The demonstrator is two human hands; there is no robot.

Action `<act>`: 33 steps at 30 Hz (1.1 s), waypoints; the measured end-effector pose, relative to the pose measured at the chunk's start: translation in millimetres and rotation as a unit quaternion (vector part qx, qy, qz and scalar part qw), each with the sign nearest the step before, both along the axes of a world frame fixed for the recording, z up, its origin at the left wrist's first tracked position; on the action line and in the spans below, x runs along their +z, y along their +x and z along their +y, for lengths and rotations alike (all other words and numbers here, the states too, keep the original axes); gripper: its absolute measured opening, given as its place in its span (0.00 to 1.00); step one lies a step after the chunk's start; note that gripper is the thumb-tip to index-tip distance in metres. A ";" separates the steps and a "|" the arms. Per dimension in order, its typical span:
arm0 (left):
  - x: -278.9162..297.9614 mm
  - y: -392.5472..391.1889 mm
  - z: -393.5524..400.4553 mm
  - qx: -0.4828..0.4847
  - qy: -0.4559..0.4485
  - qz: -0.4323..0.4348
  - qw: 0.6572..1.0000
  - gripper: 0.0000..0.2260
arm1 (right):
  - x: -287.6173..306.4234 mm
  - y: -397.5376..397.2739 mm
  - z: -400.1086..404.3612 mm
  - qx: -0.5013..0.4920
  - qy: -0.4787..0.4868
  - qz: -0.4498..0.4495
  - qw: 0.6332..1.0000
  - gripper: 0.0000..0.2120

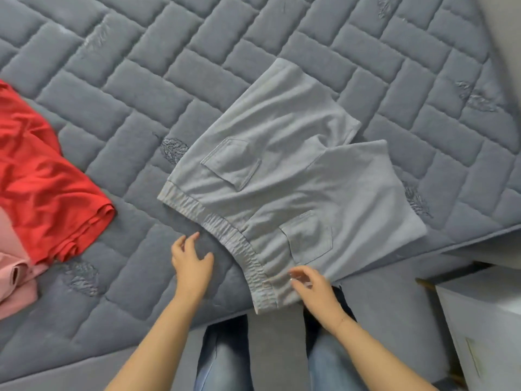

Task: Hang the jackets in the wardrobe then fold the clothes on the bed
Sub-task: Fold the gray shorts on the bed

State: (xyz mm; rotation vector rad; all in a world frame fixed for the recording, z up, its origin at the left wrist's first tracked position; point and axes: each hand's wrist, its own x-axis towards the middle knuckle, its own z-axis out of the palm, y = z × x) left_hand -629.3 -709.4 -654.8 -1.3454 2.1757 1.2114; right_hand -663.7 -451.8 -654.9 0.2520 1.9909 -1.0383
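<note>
Shorts (284, 176), grey-blue, lie spread pocket-side up on the quilted mattress (141, 80), elastic waistband (225, 235) nearest us and the two legs fanning away toward the far right. We take the shorts as our landmark. Their long axis runs diagonally, from the waistband corner at the mattress's near edge (169, 342) up and away from us. Right hand (315, 289) sits at the near corner of the waistband, fingers loosely curled; they look to rest on or just above the cloth, but we cannot tell whether any fabric is actually pinched. Left hand (191, 263) hovers just left of the waistband over bare mattress, fingers spread and relaxed, holding nothing, fingertips close to the gathered elastic without clearly touching it. The right hand is therefore the nearer one to the garment; the left needs only a short reach rightward. We judge the next move to be a lengthwise fold, one leg over the other, which wants a grip at the waistband and one at a hem. Room: the near waistband corner overhangs the mattress's near edge slightly, so sliding toward us risks a drop. Left of the shorts, well apart, lie a red garment (42, 179) and a pink one (14, 277); between them and the shorts is open quilt. A white cabinet (485, 320) stands right of and below the shorts, off the bed.
</note>
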 end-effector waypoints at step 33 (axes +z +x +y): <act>90.4 -60.2 121.8 0.715 0.340 0.302 0.531 0.07 | 76.7 -289.7 66.9 -0.427 -0.257 -0.113 0.860 0.06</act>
